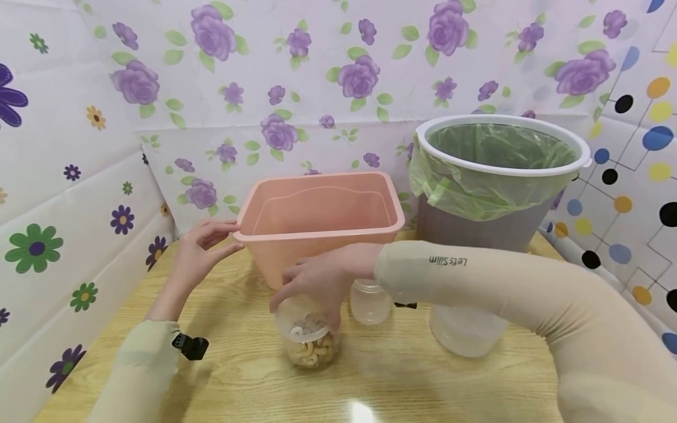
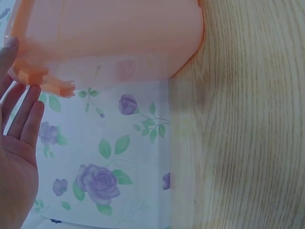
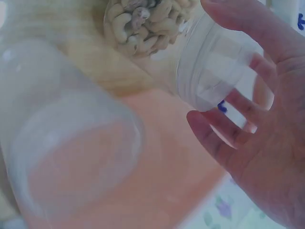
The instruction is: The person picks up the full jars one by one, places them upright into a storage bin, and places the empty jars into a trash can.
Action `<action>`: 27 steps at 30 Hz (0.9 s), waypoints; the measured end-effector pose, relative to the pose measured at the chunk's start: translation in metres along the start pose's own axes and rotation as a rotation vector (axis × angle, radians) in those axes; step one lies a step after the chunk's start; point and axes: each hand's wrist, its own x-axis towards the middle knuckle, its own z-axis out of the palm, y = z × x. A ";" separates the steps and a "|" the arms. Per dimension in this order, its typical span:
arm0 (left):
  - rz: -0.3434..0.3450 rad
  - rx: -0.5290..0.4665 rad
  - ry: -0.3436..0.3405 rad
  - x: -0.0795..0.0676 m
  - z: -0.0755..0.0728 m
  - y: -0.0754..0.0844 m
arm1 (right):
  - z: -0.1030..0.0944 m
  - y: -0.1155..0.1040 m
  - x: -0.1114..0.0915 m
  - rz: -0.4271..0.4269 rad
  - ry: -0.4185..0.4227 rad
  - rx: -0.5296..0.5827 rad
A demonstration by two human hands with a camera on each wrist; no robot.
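A clear jar of cashews [image 1: 311, 351] stands on the table, a translucent lid [image 1: 298, 320] at its top. My right hand [image 1: 322, 282] holds the lid from above; the right wrist view shows thumb and fingers [image 3: 205, 131] curved around its edge. Whether the lid is loose from the jar I cannot tell. At the left corner of the pink plastic bin [image 1: 322, 236], my left hand [image 1: 198, 252] touches the rim with its fingertips, the fingers fairly straight. Behind my right wrist is a small clear jar [image 1: 370, 305], partly hidden.
A larger clear container [image 1: 465, 332] stands right, partly under my right forearm. Behind it rises a grey trash can [image 1: 449, 226] with a white rim and a green bag liner [image 1: 476, 197]. A small black object [image 1: 405, 305] lies between the containers. Patterned sheets surround the wooden table [image 1: 238, 376].
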 end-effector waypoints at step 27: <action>0.030 -0.045 0.017 0.002 0.003 -0.002 | -0.156 0.047 -0.112 0.314 0.068 0.096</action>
